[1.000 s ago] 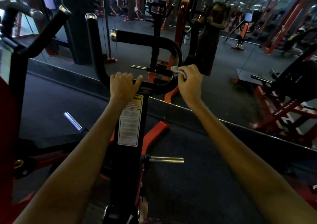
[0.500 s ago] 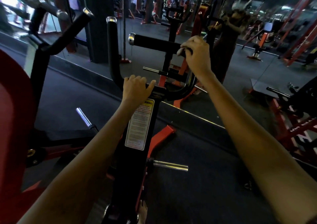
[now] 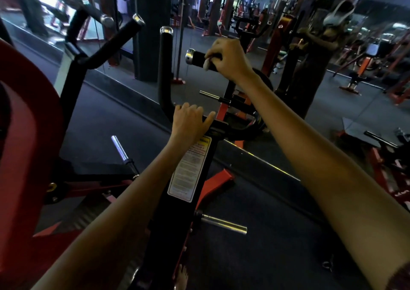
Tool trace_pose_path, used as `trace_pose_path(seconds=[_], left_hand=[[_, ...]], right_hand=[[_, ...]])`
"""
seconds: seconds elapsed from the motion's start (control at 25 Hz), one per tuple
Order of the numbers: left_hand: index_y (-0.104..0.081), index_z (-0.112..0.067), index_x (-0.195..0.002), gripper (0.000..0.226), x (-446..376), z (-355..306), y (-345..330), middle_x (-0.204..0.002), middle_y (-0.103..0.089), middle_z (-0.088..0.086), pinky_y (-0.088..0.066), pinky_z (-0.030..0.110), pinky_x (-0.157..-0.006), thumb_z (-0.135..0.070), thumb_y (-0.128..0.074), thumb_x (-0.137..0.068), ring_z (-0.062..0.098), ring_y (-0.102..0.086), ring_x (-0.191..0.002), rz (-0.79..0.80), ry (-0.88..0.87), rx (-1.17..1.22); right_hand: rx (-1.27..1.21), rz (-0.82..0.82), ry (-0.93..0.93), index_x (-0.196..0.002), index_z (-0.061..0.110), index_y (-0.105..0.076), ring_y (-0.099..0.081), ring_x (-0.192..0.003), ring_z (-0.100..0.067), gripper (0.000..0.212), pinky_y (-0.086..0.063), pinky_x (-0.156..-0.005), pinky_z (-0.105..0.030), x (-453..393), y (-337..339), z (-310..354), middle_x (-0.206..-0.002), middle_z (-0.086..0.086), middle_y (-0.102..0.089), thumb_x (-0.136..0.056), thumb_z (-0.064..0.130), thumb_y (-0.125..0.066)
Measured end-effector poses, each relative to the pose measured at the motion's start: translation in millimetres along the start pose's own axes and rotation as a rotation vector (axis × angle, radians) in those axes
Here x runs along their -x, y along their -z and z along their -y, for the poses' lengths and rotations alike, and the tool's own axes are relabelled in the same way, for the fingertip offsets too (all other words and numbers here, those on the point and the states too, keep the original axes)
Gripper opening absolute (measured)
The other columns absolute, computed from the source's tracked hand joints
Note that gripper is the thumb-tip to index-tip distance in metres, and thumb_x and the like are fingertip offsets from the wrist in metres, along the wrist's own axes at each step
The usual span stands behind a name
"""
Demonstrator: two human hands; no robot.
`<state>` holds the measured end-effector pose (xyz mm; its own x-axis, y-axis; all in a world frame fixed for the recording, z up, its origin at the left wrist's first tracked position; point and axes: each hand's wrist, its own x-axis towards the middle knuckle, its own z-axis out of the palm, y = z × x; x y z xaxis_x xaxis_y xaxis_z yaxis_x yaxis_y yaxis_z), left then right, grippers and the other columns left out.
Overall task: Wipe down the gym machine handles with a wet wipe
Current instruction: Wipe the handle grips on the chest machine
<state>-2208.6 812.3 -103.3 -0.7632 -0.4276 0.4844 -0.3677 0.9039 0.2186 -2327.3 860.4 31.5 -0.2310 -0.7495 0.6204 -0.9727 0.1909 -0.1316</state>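
Note:
A black gym machine stands in front of me with a curved handle bar. Its horizontal handle [image 3: 196,58] ends in a chrome cap on the left. My right hand [image 3: 228,60] is wrapped around this handle near the cap, with a white wet wipe [image 3: 206,64] pressed between palm and grip; only a small fold of the wipe shows under the fingers. The upright handle [image 3: 166,67] rises to the left, untouched. My left hand [image 3: 189,121] rests on the bar's base at the top of the machine's black post [image 3: 177,212], fingers curled over it.
A white warning label [image 3: 189,169] is stuck on the post. Chrome weight pegs [image 3: 224,224] [image 3: 119,147] stick out on both sides. A red pad [image 3: 24,123] and another black handle frame [image 3: 93,54] stand at the left. A mirror wall lies ahead, red machines at the right.
My right hand has slid with the wipe from the bar's lower right bend up and leftward along the horizontal handle to near its chrome cap. The left hand stayed on the base.

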Motion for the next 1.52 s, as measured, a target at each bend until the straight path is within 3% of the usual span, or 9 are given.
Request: trace_pose_path(seconds=[0.24,0.48,0.6,0.76,0.88,1.08,1.28,1.4,1.52], left_hand=[[-0.052,-0.017,-0.078,0.046,0.2,2.2,-0.6,-0.078,-0.050,0.000,-0.036,0.035,-0.089,-0.051,-0.029,-0.098,0.019,-0.054,-0.087,0.013,-0.016,0.017],[-0.061,-0.012,-0.093,0.051,-2.3,10.3,-2.7,-0.098,-0.059,0.004,-0.034,0.032,-0.093,-0.053,-0.031,-0.097,0.018,-0.053,-0.096,-0.012,-0.082,0.059],[-0.063,-0.012,-0.088,0.055,-0.5,26.5,-8.4,-0.092,-0.062,0.004,-0.033,0.036,-0.101,-0.056,-0.031,-0.094,0.019,-0.057,-0.093,-0.125,-0.056,0.070],[-0.060,-0.013,-0.079,0.050,5.8,40.0,-18.4,-0.078,-0.060,0.001,-0.036,0.035,-0.099,-0.051,-0.030,-0.094,0.018,-0.058,-0.078,-0.262,-0.091,0.184],[-0.061,-0.013,-0.081,0.045,5.7,38.3,-21.8,-0.078,-0.061,0.000,-0.033,0.032,-0.098,-0.048,-0.035,-0.094,0.017,-0.058,-0.077,-0.329,-0.105,0.197],[-0.062,-0.012,-0.080,0.044,3.8,39.4,-30.2,-0.077,-0.060,0.000,-0.031,0.030,-0.097,-0.047,-0.038,-0.093,0.016,-0.057,-0.075,-0.400,-0.083,0.262],[-0.062,-0.012,-0.078,0.042,3.4,38.1,-32.1,-0.075,-0.060,0.000,-0.031,0.029,-0.097,-0.045,-0.041,-0.092,0.016,-0.057,-0.073,-0.425,-0.075,0.295],[-0.061,-0.013,-0.077,0.042,3.7,36.8,-30.2,-0.075,-0.059,-0.001,-0.030,0.029,-0.098,-0.046,-0.040,-0.092,0.015,-0.056,-0.073,-0.416,-0.066,0.295],[-0.061,-0.013,-0.078,0.043,4.3,35.8,-28.6,-0.076,-0.060,-0.001,-0.030,0.029,-0.097,-0.046,-0.039,-0.093,0.015,-0.056,-0.074,-0.399,-0.056,0.285]], right_hand=[[0.056,-0.007,0.039,-0.094,0.002,-0.072,-0.060,-0.082,-0.019,0.023,-0.037,-0.072,-0.016,-19.7,-16.9,4.4,-0.092,-0.014,-0.068,-0.084,0.005,-0.052],[0.020,-0.001,-0.038,-0.090,0.002,-0.073,-0.055,-0.074,-0.010,0.021,-0.035,-0.065,-0.007,-35.8,-16.6,4.6,-0.088,-0.013,-0.070,-0.081,0.001,-0.055],[-0.018,0.036,-0.122,-0.090,0.002,-0.073,-0.059,-0.071,-0.008,0.015,-0.041,-0.061,-0.008,-56.1,-22.6,14.0,-0.083,-0.008,-0.070,-0.082,0.005,-0.061],[-0.177,-0.014,-0.176,-0.080,0.004,-0.073,-0.054,-0.045,0.006,0.012,-0.046,-0.053,-0.009,-96.1,-36.2,25.4,-0.068,-0.003,-0.067,-0.076,0.015,-0.074],[-0.115,-0.047,-0.182,-0.082,0.002,-0.073,-0.052,-0.046,0.007,0.011,-0.038,-0.051,-0.006,-123.7,-56.1,34.3,-0.076,-0.004,-0.069,-0.078,0.012,-0.070],[-0.039,0.204,-0.164,-0.092,0.001,-0.071,-0.058,-0.074,-0.012,0.016,-0.046,-0.070,-0.021,-118.2,-83.5,33.8,-0.092,-0.010,-0.067,-0.083,0.014,-0.068],[-0.029,0.439,-0.019,-0.097,0.000,-0.069,-0.056,-0.070,0.001,0.019,-0.043,-0.058,-0.008,-107.7,-69.7,37.4,-0.087,0.000,-0.058,-0.080,0.008,-0.069],[-0.073,0.184,-0.061,-0.094,0.001,-0.071,-0.056,-0.055,0.005,0.017,-0.045,-0.057,-0.006,-130.4,-62.5,30.7,-0.082,-0.001,-0.065,-0.082,0.014,-0.070],[-0.008,0.110,-0.103,-0.095,-0.001,-0.071,-0.065,-0.074,-0.008,0.014,-0.052,-0.071,-0.017,-135.1,-70.6,26.3,-0.091,-0.011,-0.069,-0.085,0.007,-0.064]])
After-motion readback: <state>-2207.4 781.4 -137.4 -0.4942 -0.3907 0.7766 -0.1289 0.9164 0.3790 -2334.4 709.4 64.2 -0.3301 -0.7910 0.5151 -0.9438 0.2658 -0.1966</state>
